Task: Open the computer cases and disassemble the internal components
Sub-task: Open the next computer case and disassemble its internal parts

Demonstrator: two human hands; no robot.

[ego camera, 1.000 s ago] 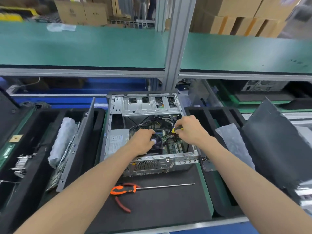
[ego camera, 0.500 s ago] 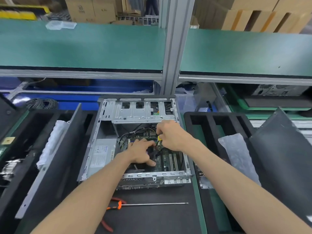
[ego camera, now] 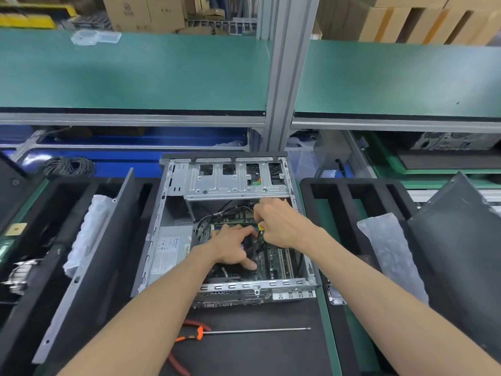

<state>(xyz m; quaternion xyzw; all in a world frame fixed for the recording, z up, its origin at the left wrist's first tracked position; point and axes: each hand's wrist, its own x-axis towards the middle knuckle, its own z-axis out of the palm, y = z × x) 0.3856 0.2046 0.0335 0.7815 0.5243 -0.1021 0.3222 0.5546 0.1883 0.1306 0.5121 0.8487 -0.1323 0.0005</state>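
Note:
An open grey computer case (ego camera: 173, 202) lies on its side on the black mat, with its green motherboard (ego camera: 273, 263) and silver power supply (ego camera: 168, 249) exposed. My left hand (ego camera: 233, 246) rests over the black CPU cooler (ego camera: 250, 246), fingers curled round it. My right hand (ego camera: 280, 222) is just above and to the right, pinching a small yellow-handled tool (ego camera: 260, 227) over the board. The tool's tip is hidden by my fingers.
A long-shaft screwdriver (ego camera: 254, 331) and red-handled pliers (ego camera: 176, 359) lie on the mat in front of the case. A removed side panel (ego camera: 89, 261) leans in the black foam tray (ego camera: 54, 202) on the left. Another foam tray (ego camera: 344, 210) with a plastic bag (ego camera: 390, 256) is on the right.
The view has drifted so the case sits lower and larger. My right hand has moved up and left over the board; my left hand stays on the cooler.

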